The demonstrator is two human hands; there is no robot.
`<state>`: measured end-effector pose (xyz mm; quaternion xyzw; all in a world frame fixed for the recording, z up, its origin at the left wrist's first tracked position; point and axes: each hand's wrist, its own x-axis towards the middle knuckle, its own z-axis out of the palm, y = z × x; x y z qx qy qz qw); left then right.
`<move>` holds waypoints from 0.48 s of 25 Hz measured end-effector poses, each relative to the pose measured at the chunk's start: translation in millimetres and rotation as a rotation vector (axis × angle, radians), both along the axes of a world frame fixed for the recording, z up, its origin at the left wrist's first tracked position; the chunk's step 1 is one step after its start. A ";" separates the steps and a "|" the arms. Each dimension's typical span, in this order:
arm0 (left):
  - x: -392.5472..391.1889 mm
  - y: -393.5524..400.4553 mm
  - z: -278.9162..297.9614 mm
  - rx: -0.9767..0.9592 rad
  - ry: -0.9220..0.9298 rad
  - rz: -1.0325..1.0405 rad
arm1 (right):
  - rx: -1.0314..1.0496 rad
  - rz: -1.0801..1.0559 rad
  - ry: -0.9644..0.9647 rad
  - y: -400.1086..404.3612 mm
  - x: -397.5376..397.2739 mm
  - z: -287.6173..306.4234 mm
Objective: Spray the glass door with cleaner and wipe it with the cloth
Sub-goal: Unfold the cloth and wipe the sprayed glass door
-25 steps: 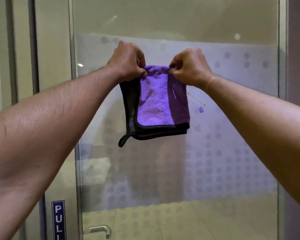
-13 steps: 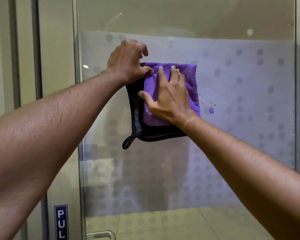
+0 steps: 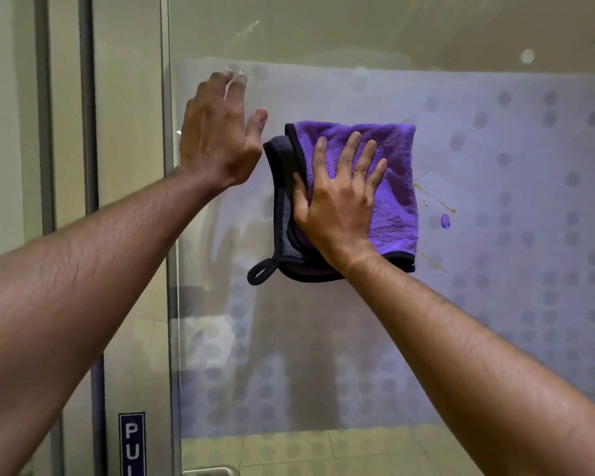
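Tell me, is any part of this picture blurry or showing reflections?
In the head view, the left hand has smeared, motion-blurred fingers; the right hand on the purple cloth is sharp; the glass door carries a faint reflection.

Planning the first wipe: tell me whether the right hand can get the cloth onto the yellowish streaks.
Probably yes: the right hand presses the cloth flat on the glass, and the yellowish streaks sit just beyond its right edge, nothing between.
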<state>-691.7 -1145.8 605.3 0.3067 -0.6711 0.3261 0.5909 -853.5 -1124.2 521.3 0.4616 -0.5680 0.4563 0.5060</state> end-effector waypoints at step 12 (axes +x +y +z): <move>1.2 -22.7 -21.1 0.085 -0.088 0.101 | -0.192 0.075 0.076 -10.5 -8.4 20.5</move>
